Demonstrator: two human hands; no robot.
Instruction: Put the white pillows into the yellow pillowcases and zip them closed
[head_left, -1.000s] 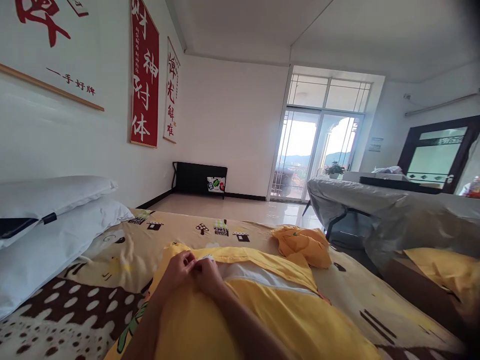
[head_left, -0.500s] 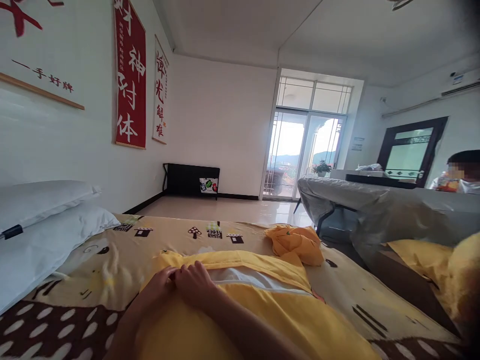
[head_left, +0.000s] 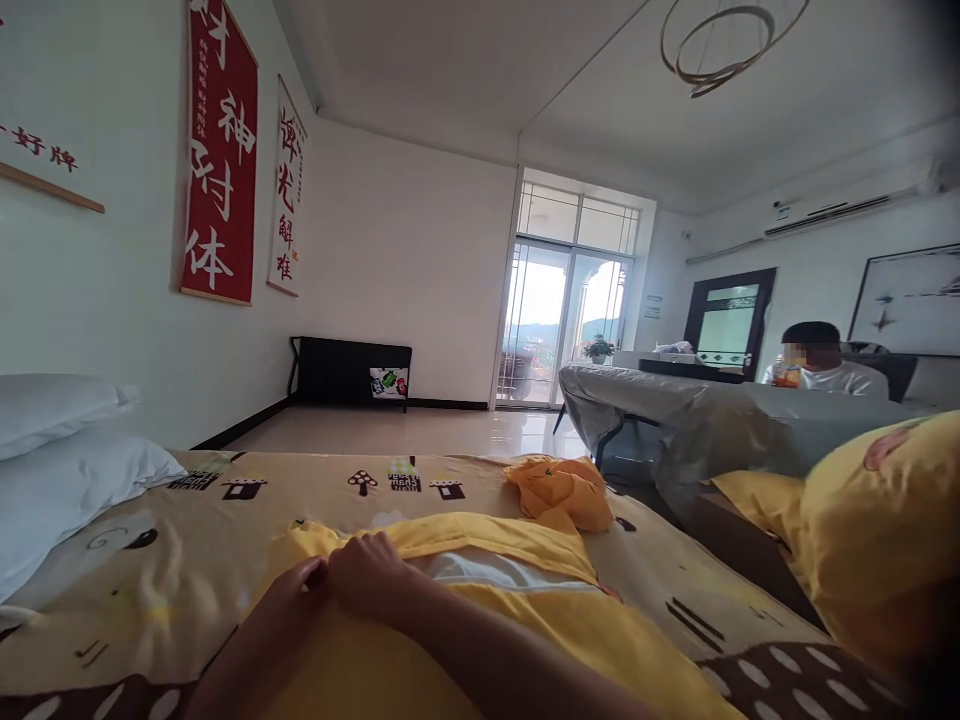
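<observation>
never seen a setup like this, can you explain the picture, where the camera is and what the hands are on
There is no machine here, just a person's bare left hand and right hand. The view comes from one camera worn on that person's head, looking forward and down. Both hands meet on a yellow cushion cover, at the left end of an opening that shows white material inside. What exactly they grip is too hidden to tell. Beneath is a patterned sheet; a crumpled orange cloth lies beyond the cover, and white pillows are on the left.
</observation>
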